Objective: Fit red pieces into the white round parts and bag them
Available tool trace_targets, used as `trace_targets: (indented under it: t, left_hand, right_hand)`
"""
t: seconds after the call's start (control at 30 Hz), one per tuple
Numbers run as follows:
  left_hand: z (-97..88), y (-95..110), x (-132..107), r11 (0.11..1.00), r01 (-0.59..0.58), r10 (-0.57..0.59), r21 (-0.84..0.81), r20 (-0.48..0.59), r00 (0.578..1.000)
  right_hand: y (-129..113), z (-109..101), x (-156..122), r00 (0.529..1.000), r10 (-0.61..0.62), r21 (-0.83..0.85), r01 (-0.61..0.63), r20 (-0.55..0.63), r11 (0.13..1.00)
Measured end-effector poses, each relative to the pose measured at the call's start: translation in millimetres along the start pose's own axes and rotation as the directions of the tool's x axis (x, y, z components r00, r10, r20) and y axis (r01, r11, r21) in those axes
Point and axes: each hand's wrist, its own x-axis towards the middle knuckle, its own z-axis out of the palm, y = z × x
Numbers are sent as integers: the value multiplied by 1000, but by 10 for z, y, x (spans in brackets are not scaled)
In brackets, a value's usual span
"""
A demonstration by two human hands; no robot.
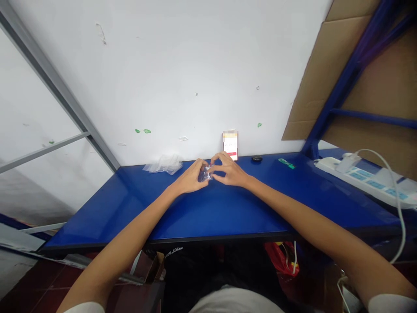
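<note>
Blue tabletop (228,213) fills most of our view. Left hand (190,179) and right hand (230,171) meet mid-tabletop near wall, both pinching small clear plastic bag (205,174) between fingertips. Pile of clear bags (164,164) lies just left. Small card (230,145) leans on wall behind.

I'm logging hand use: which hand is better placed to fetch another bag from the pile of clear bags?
Left, probably. The pile of clear bags lies on the left hand side of the blue table; the right hand would cross over the small clear bag both pinch.
</note>
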Motion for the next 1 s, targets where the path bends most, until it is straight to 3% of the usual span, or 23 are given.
trace_targets:
  t: [0.27, 0.53, 0.63, 0.77, 0.83, 1.0]
  left_hand:
    - [-35, 13, -13, 1000, 27, -27, 0, 23, 999]
    - [-22, -53, 4, 996, 85, -85, 15, 13, 996]
    - [-68, -130, 1, 992, 100, -100, 71, 2, 995]
    - [-173, -231, -7, 976, 118, -117, 181, -18, 993]
    - [-206, -256, -9, 970, 105, -104, 217, -17, 994]
    - [-196, -227, 0, 974, 54, -59, 219, 19, 998]
  right_hand:
    - [7, -46, 12, 1000, -1, 72, 1, 1, 997]
    - [150, -37, -68, 999, -35, -19, 36, 30, 999]
    - [166, -33, -85, 999, 16, -55, -14, 32, 998]
    - [211, 0, -90, 982, 190, -139, -189, -5, 972]
    - [268, 67, -93, 968, 246, -194, -233, 45, 953]
    - [417, 313, -126, 941, 239, -304, -161, 239, 939]
